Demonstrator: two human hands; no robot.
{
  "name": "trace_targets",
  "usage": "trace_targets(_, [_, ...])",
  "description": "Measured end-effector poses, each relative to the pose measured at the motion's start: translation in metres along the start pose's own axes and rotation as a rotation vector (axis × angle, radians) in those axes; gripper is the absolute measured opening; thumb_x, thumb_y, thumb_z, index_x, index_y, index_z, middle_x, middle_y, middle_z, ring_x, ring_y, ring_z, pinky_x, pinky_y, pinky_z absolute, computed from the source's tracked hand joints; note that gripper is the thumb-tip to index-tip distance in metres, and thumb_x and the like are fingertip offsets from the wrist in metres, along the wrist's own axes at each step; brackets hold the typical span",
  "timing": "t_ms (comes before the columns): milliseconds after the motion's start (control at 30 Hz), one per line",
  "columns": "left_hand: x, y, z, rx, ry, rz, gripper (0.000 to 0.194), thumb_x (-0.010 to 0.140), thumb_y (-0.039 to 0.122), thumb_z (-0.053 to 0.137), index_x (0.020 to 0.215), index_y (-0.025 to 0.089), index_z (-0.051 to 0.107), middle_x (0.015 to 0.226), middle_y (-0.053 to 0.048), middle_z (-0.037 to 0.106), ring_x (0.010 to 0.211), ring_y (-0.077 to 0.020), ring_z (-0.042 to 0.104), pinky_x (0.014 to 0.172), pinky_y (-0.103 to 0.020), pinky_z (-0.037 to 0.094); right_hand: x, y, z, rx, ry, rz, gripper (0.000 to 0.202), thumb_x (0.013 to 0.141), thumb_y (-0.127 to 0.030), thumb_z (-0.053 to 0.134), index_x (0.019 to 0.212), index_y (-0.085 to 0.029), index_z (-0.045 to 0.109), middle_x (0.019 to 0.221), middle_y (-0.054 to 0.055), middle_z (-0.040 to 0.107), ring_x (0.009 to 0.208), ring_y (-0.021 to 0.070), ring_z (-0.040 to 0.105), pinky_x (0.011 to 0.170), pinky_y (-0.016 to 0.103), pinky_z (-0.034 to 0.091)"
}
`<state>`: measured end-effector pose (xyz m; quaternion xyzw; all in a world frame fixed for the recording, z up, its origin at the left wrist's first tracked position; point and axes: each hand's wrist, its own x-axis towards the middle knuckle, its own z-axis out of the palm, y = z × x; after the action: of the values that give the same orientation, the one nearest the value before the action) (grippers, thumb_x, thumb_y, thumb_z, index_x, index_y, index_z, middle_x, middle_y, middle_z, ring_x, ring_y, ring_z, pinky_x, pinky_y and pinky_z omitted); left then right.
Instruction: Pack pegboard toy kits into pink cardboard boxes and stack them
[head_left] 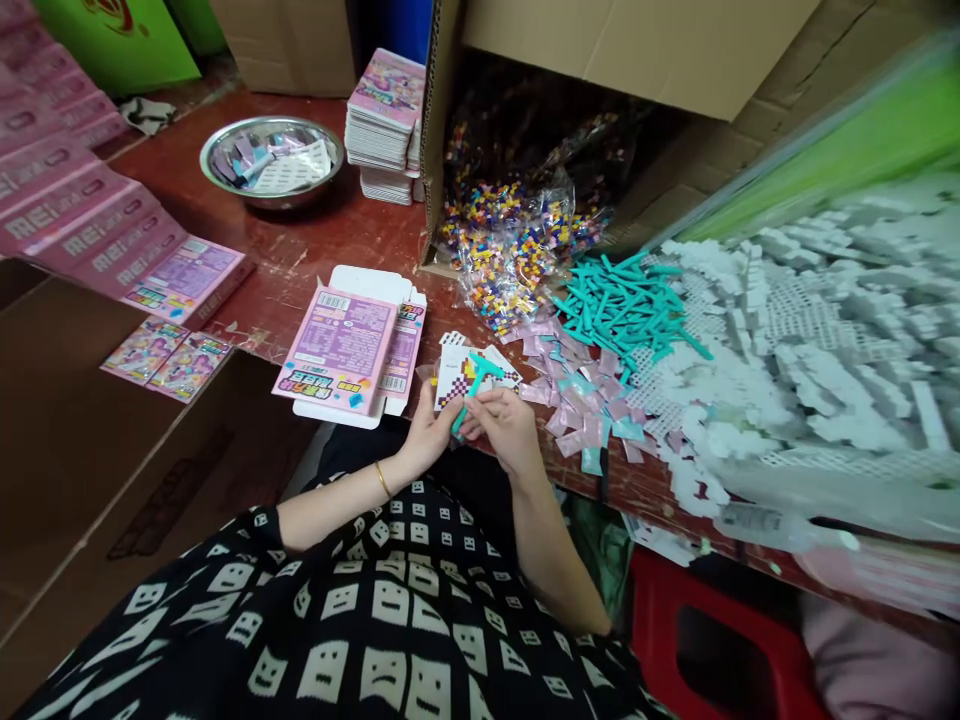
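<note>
My left hand (pixel 431 428) and my right hand (pixel 504 422) meet at the table's near edge, both closed around a teal T-shaped plastic tool (pixel 480 372). Patterned white cards (pixel 454 370) lie against the hands, just behind the tool; what else the left fingers hold is unclear. Left of them, a pink printed box (pixel 341 350) rests on another open flat box (pixel 405 350). To the right are small pink and blue sachets (pixel 577 400) and a pile of teal tools (pixel 622 300).
A metal bowl (pixel 271 195) of packets and stacked booklets (pixel 384 110) stand behind. Bagged coloured beads (pixel 517 245) spill from a cardboard box (pixel 637 40). White plastic pieces (pixel 825 330) fill the right; pink boxes (pixel 97 215) line the left. A red stool (pixel 652 620) stands below.
</note>
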<state>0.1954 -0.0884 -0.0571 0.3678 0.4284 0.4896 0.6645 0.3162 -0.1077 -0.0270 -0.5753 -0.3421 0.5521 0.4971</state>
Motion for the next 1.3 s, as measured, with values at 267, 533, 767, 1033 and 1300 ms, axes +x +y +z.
trace_targets(267, [-0.017,0.027,-0.024,-0.030,-0.069,0.094,0.063,0.075,0.030,0.083,0.129,0.021,0.052,0.132,-0.011,0.062,0.124,-0.0251,0.058,0.110,-0.034,0.042,-0.002,-0.021,0.021,-0.115,0.034,-0.144,0.045,0.058,-0.057,0.088,0.073,-0.025,0.060,0.055,-0.002,0.064,0.045,0.0140,0.056,0.043,0.028,0.046])
trace_targets(533, [-0.014,0.065,-0.033,-0.011,-0.038,0.148,0.057,0.079,0.039,0.079,0.127,0.019,0.056,0.124,-0.012,0.066,0.118,-0.0273,0.062,0.109,-0.040,0.045,0.005,-0.051,0.040,-0.400,-0.065,-0.393,0.024,0.069,-0.045,0.081,0.074,-0.026,0.067,0.065,-0.001,0.059,0.057,0.0146,0.052,0.055,0.031,0.049])
trace_targets(767, [-0.009,0.057,-0.042,0.107,-0.145,0.225,0.059,0.087,0.053,0.067,0.133,0.019,0.053,0.129,-0.014,0.065,0.120,-0.0304,0.063,0.109,-0.051,0.048,0.019,-0.050,0.032,-0.545,0.399,-0.765,0.050,0.076,-0.049,0.077,0.114,-0.022,0.062,0.118,0.011,0.062,0.113,0.0267,0.059,0.090,0.043,0.053])
trace_targets(1033, [0.006,0.080,-0.056,0.246,-0.431,0.209,0.066,0.090,0.059,0.060,0.142,0.019,0.049,0.121,-0.014,0.069,0.113,-0.0327,0.066,0.101,-0.053,0.053,0.067,-0.078,0.038,-0.154,-0.519,-0.072,0.056,0.061,-0.052,0.090,0.101,-0.021,0.065,0.084,0.000,0.071,0.068,0.0128,0.064,0.064,0.027,0.056])
trace_targets(1300, [0.051,0.130,-0.126,1.032,0.203,0.573,0.099,0.072,0.070,0.073,0.148,0.017,0.037,0.150,-0.022,0.038,0.144,-0.0412,0.033,0.120,-0.063,0.025,0.190,-0.104,0.090,0.110,-0.309,-0.290,0.056,0.048,-0.041,0.096,0.090,-0.022,0.065,0.089,-0.001,0.075,0.078,0.0151,0.071,0.078,0.030,0.061])
